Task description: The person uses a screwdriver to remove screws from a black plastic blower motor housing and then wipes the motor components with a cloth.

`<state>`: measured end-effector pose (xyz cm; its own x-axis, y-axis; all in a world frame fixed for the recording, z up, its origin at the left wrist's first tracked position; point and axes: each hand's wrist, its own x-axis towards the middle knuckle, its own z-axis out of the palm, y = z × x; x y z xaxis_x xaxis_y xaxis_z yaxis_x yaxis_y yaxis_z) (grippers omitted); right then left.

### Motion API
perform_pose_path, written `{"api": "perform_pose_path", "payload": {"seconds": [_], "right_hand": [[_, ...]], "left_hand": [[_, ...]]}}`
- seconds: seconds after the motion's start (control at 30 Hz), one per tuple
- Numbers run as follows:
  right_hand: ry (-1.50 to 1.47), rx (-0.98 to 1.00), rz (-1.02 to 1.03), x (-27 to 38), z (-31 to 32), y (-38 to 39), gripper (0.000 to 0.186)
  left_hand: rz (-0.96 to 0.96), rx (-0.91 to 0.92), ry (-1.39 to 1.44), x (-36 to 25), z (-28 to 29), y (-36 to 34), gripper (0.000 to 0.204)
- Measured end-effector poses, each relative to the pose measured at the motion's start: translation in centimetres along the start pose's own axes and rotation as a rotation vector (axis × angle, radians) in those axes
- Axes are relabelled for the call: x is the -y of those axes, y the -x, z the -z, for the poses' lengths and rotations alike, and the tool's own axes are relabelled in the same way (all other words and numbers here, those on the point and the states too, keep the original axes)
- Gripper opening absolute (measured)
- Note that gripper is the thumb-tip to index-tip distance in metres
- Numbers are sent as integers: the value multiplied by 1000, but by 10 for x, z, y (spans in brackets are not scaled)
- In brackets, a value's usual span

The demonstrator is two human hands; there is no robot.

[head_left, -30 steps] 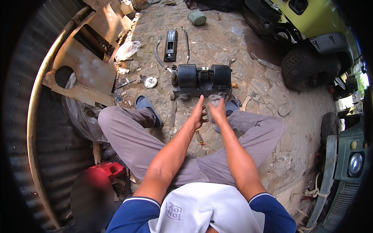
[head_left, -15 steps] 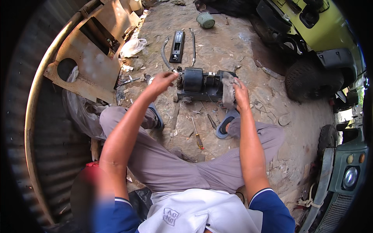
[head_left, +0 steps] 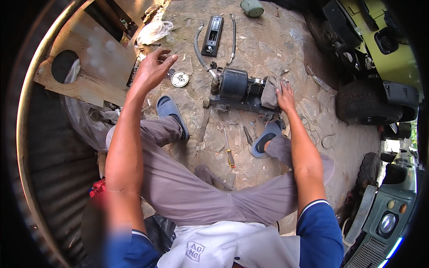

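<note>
My left hand [head_left: 155, 67] is raised left of a black twin-housing blower unit [head_left: 233, 84], above a round tin of small metal bits [head_left: 179, 79], with fingers apart and slightly curled, holding nothing visible. My right hand [head_left: 284, 94] holds a crumpled grey rag [head_left: 271, 91] against the unit's right end, partly hiding that housing. A grey hose [head_left: 199, 48] joins the unit's left end. Behind lie a long black panel [head_left: 212, 35] and a second hose [head_left: 233, 38]. A yellow-handled screwdriver [head_left: 230, 157] lies between my sandalled feet.
At the left are a rusty metal panel [head_left: 85, 58], a bent pole [head_left: 27, 107], plastic bags [head_left: 154, 32] and corrugated sheeting. A green canister [head_left: 252, 8] lies beyond. A yellow-green vehicle with a large tyre [head_left: 366, 102] and a dark green grille front [head_left: 389, 221] border the right.
My left hand has moved leftward, away from the unit's left end. My right hand has carried the rag from low at the front up onto the unit's right end.
</note>
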<state>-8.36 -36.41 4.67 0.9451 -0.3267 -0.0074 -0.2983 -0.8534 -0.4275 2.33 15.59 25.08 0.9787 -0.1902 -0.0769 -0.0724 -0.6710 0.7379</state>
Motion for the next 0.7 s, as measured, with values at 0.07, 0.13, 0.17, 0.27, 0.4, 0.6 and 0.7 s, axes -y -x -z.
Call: {"api": "perform_pose_path", "payload": {"seconds": [0.07, 0.13, 0.17, 0.27, 0.4, 0.6, 0.7], "right_hand": [[157, -130, -19, 29, -27, 20, 54], [151, -248, -15, 38, -27, 26, 47], [120, -307, -17, 56, -18, 31, 45], [38, -613, -92, 85, -13, 61, 26], [-213, 313, -238, 59, -108, 141, 25], [-55, 735, -603, 34, -224, 231, 31], [-104, 566, -569, 44, -225, 230, 35]], "left_hand": [[-4, 13, -52, 2, 6, 6, 57], [0, 33, -94, -5, 9, 11, 56], [7, 25, -154, 2, 14, 14, 55], [23, 49, -245, 8, 13, 23, 56], [-11, 261, -274, -9, -8, 22, 55], [-14, 383, -306, -10, -10, 22, 56], [48, 401, -374, -10, -11, 19, 56]]}}
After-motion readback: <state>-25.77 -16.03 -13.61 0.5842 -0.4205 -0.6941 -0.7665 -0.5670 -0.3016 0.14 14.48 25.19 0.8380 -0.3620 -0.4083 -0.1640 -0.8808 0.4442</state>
